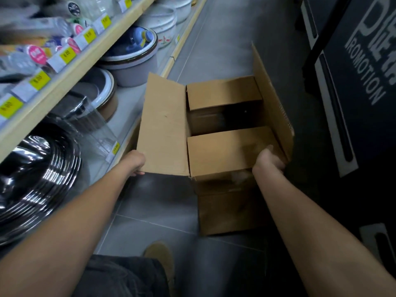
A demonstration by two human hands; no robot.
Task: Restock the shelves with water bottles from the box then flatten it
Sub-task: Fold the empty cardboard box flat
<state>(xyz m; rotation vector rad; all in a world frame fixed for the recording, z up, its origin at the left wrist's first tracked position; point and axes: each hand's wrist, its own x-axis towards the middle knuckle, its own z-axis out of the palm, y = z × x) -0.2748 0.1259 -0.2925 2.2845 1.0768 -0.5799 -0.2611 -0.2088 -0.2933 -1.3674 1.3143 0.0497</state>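
A brown cardboard box (214,151) sits in the aisle with its four top flaps open. Its inside is dark and I see no bottles in it. My left hand (137,161) grips the near corner of the long left flap, fingers curled under its edge. My right hand (271,159) holds the near right corner of the box, where the short near flap meets the upright right flap. Water bottles with pink labels (35,53) lie blurred on the upper shelf at the left.
Wooden shelving (70,76) with yellow price tags runs along the left, holding stacked basins (130,61) and shiny black pans (36,174). A dark promotion stand (353,82) closes the right side. Grey tiled floor (214,39) stretches ahead. My shoe (159,256) is below the box.
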